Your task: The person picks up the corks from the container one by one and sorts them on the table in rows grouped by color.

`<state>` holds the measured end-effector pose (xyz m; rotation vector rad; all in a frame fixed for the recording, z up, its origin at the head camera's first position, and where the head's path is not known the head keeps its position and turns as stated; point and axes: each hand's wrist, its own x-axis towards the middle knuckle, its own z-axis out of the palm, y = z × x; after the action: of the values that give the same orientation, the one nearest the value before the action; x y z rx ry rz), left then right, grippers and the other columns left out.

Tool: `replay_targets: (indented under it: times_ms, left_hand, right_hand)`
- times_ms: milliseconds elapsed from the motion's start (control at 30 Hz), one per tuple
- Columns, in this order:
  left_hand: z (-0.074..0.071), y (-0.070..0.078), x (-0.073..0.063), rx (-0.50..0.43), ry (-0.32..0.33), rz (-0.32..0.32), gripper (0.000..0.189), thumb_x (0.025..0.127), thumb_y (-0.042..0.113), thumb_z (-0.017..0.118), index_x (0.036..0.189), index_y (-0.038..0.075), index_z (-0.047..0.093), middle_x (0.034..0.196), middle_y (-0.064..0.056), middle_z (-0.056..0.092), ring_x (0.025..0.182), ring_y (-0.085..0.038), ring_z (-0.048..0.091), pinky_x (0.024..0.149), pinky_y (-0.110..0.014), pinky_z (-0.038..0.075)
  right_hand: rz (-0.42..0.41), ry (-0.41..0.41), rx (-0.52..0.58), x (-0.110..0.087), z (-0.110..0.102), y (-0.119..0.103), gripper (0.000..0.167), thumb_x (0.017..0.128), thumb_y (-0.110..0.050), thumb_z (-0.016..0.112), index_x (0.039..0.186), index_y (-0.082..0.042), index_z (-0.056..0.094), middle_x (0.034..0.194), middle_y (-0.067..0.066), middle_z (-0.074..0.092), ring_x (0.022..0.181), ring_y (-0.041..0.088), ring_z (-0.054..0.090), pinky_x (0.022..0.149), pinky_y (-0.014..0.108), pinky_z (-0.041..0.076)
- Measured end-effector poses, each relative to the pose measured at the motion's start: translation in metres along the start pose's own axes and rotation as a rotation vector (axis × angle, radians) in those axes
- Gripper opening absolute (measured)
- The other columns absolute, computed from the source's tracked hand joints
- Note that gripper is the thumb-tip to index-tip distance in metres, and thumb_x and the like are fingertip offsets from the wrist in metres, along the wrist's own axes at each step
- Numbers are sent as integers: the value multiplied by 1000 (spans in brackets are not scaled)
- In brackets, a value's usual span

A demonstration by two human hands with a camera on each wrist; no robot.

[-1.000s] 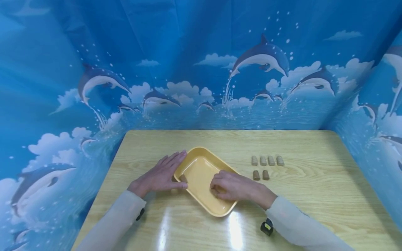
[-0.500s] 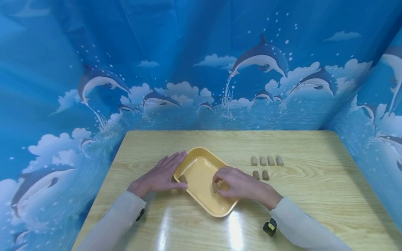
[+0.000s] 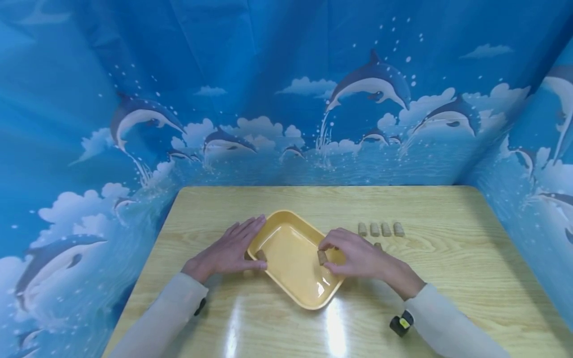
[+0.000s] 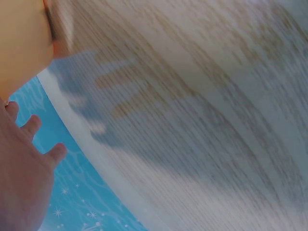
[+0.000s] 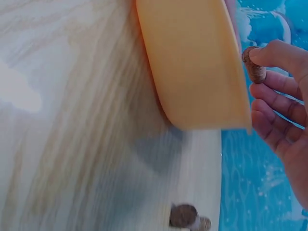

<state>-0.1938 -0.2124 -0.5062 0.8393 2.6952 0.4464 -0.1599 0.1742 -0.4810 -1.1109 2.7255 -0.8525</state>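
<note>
In the head view a yellow tray (image 3: pixel 286 248) sits at a slant on the table. My left hand (image 3: pixel 233 247) rests along its left rim, fingers extended and thumb at the edge. One brown cork stopper (image 3: pixel 261 255) lies inside the tray near that thumb. My right hand (image 3: pixel 358 254) is over the tray's right side, pinching another cork stopper (image 3: pixel 322 257) between thumb and fingers. The right wrist view shows this pinched cork (image 5: pixel 255 66) just above the rim of the tray (image 5: pixel 192 62). In the left wrist view, fingers of my left hand (image 4: pixel 24 168) are spread.
Several lighter corks (image 3: pixel 374 229) stand in a row on the table (image 3: pixel 447 278), right of the tray. Before them a darker cork (image 3: pixel 378 246) shows partly behind my right hand. A blue dolphin-print curtain (image 3: pixel 277 99) surrounds the table's back and sides.
My right hand has lifted from the tray's floor and moved right and away from me, bringing the pinched cork into sight. My left hand and the tray have stayed put.
</note>
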Motion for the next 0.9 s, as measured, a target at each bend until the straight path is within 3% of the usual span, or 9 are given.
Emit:
replay_targets:
  times_ms: [400, 767, 900]
  left_hand:
    - [-2, 4, -1, -7, 7, 9, 118, 94, 76, 68, 178, 25, 3, 186, 6, 1, 172, -31, 10, 138, -63, 11]
    - [-2, 1, 0, 1, -10, -5, 118, 93, 83, 63, 177, 31, -2, 185, 10, -2, 172, -28, 7, 139, -61, 10]
    - [-2, 1, 0, 0, -19, -9, 118, 93, 83, 63, 177, 31, -3, 185, 10, -3, 173, -28, 6, 139, -61, 9]
  right_hand:
    - [82, 115, 28, -29, -28, 20, 32, 93, -21, 85, 123, -20, 75, 118, -6, 75, 107, 24, 72, 92, 48, 64]
    - [118, 220, -33, -52, -36, 37, 36, 91, -19, 89, 124, -20, 75, 116, -7, 75, 104, 23, 72, 92, 51, 59]
    - [150, 237, -19, -61, -37, 43, 35, 92, -18, 88, 125, -19, 75, 116, -8, 74, 104, 24, 71, 89, 50, 63]
